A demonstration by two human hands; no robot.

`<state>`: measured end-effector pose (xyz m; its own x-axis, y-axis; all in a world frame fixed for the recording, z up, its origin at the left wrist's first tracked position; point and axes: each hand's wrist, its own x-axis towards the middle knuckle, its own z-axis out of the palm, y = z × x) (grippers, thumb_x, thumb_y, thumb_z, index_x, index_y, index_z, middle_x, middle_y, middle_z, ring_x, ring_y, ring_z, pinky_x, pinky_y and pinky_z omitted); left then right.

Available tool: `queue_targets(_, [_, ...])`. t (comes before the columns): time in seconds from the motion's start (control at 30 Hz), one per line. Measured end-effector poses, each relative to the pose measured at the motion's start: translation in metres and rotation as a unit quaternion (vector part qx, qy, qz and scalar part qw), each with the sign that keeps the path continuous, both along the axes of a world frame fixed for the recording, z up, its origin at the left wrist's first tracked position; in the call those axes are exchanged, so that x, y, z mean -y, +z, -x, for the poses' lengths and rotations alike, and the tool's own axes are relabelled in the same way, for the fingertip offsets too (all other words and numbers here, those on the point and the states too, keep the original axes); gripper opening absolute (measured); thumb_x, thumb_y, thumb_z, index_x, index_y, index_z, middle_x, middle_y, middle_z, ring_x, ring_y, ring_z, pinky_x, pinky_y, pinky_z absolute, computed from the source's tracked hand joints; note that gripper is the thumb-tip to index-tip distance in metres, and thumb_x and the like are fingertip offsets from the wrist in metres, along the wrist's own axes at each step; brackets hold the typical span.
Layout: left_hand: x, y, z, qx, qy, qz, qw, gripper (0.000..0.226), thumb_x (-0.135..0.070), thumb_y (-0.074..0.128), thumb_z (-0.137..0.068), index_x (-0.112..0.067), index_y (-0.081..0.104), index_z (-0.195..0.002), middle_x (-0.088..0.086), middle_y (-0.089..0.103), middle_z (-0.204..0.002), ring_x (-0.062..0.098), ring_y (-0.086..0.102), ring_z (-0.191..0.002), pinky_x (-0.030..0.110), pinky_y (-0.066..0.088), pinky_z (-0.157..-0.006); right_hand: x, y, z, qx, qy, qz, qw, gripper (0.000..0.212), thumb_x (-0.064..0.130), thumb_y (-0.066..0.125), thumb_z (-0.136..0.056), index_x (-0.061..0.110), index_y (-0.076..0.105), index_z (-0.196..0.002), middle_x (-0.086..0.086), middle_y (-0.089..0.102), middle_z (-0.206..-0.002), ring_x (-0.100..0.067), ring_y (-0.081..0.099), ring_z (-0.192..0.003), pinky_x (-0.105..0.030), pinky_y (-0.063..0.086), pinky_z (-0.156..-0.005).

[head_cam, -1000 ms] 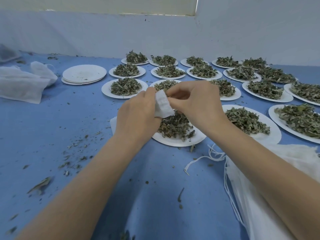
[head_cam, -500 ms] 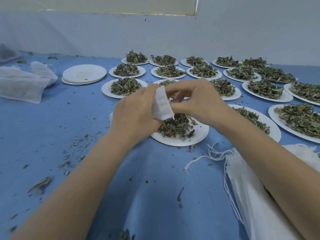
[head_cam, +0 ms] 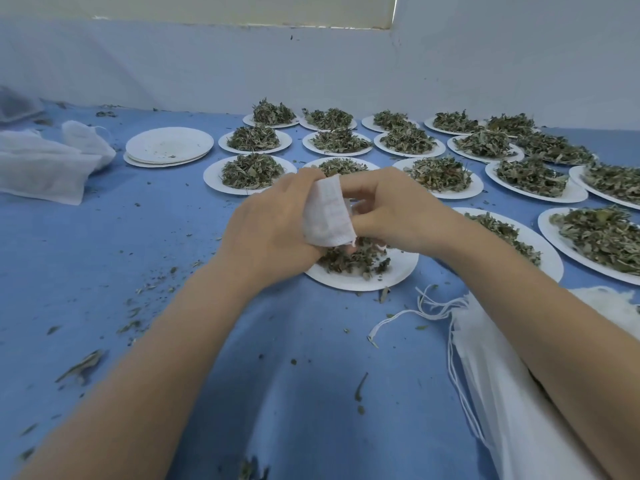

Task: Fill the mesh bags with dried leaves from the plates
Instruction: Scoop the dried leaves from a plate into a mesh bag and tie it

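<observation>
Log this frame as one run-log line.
left hand: holds small white mesh bag | right hand: fingers at bag mouth | under hands: white paper plate of dried green leaves | phase: filling

Both my forearms reach in bare from the bottom corners and meet near the centre of the view. My left hand [head_cam: 273, 233] shows its back to me, fingers curled forward, its grip closed on the mesh bag [head_cam: 327, 216]. My right hand [head_cam: 391, 213] faces it, knuckles up, wrist bent inward, thumb and fingers pinching the bag's far edge. Both hands are raised off the bench, nearly touching each other.
</observation>
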<state>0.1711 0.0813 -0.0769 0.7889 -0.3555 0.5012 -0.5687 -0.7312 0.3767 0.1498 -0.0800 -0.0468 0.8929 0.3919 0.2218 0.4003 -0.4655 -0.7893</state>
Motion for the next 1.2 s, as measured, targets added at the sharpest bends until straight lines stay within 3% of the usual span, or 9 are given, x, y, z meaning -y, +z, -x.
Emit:
queue_targets(0.17, [-0.012,-0.002,-0.009,0.006,0.052,-0.036,0.998,0.054,-0.016,0.065,-0.072,-0.024,0.046,-0.122,-0.004,0.057,-0.111,0.026,0.053,-0.089,0.033,0.040,-0.066,0.011,0.000,-0.010,0.042,-0.121,-0.070,0.989,0.012,0.016,0.067,-0.086,0.021,0.073,-0.095,0.009,0.072,-0.079,-0.010,0.063,-0.060,-0.018,0.046,-0.052])
queue_targets(0.3, [-0.017,-0.002,-0.011,-0.016,0.075,-0.037,0.996,0.049,-0.014,0.064,-0.072,-0.023,0.047,-0.117,-0.005,0.056,-0.104,0.017,0.040,-0.079,0.030,0.035,-0.065,0.023,-0.009,-0.022,0.059,-0.166,0.305,0.936,0.043,0.048,0.057,-0.088,0.030,0.055,-0.127,0.003,0.058,-0.123,-0.007,0.058,-0.097,-0.015,0.041,-0.079])
queue_targets(0.37, [-0.018,-0.002,-0.012,-0.019,0.080,-0.042,0.996,0.048,-0.015,0.064,-0.072,-0.022,0.046,-0.115,-0.005,0.053,-0.099,0.017,0.039,-0.078,0.031,0.035,-0.065,0.021,-0.018,-0.024,-0.016,-0.135,0.401,0.906,0.063,0.059,0.051,-0.086,0.027,0.039,-0.140,-0.005,0.044,-0.137,-0.020,0.048,-0.118,-0.029,0.038,-0.091])
queue_targets(0.43, [-0.019,-0.003,-0.012,-0.021,0.087,-0.050,0.995,0.046,-0.016,0.064,-0.072,-0.021,0.046,-0.114,-0.007,0.048,-0.092,0.018,0.038,-0.077,0.030,0.033,-0.064,0.019,-0.022,-0.024,-0.024,-0.113,0.424,0.898,0.061,0.058,0.050,-0.088,0.024,0.042,-0.138,-0.005,0.049,-0.132,-0.019,0.048,-0.112,-0.028,0.038,-0.086])
queue_targets(0.7, [-0.020,-0.005,-0.014,-0.023,0.092,-0.063,0.993,0.046,-0.015,0.064,-0.072,-0.020,0.045,-0.113,-0.009,0.044,-0.089,0.020,0.040,-0.076,0.031,0.033,-0.062,0.022,-0.014,-0.022,0.086,-0.135,0.340,0.927,0.028,0.031,0.066,-0.086,0.023,0.068,-0.113,-0.001,0.069,-0.102,-0.009,0.054,-0.082,-0.018,0.043,-0.075])
queue_targets(0.8, [-0.020,-0.007,-0.015,-0.028,0.097,-0.072,0.992,0.047,-0.015,0.062,-0.073,-0.020,0.043,-0.115,-0.008,0.045,-0.092,0.021,0.041,-0.077,0.031,0.033,-0.061,0.023,-0.004,-0.020,0.132,-0.178,0.269,0.937,0.024,0.029,0.067,-0.085,0.026,0.071,-0.108,0.007,0.063,-0.082,-0.007,0.053,-0.073,-0.005,0.038,-0.060])
queue_targets(0.9, [-0.019,-0.009,-0.017,-0.033,0.096,-0.076,0.992,0.047,-0.015,0.061,-0.072,-0.019,0.043,-0.116,-0.001,0.052,-0.098,0.021,0.040,-0.076,0.031,0.032,-0.060,0.020,0.006,-0.013,0.146,-0.194,0.173,0.955,0.023,0.026,0.069,-0.083,0.023,0.072,-0.105,0.018,0.057,-0.067,-0.009,0.057,-0.069,-0.008,0.042,-0.065])
queue_targets(1.0, [-0.015,-0.010,-0.017,-0.021,0.083,-0.075,0.994,0.046,-0.015,0.062,-0.072,-0.018,0.044,-0.115,-0.001,0.054,-0.100,0.020,0.039,-0.076,0.031,0.032,-0.061,0.013,0.008,-0.009,0.133,-0.177,0.135,0.966,0.024,0.023,0.070,-0.082,0.022,0.072,-0.106,0.019,0.059,-0.066,-0.013,0.064,-0.074,-0.020,0.048,-0.072])
queue_targets(1.2, [-0.004,-0.009,-0.010,0.004,0.042,-0.007,0.999,0.047,-0.018,0.066,-0.072,-0.016,0.049,-0.115,-0.002,0.052,-0.091,0.021,0.046,-0.077,0.034,0.039,-0.063,0.003,0.003,-0.008,0.131,-0.149,0.141,0.970,0.026,0.016,0.072,-0.080,0.021,0.072,-0.105,0.029,0.054,-0.068,0.009,0.054,-0.063,0.000,0.037,-0.069])
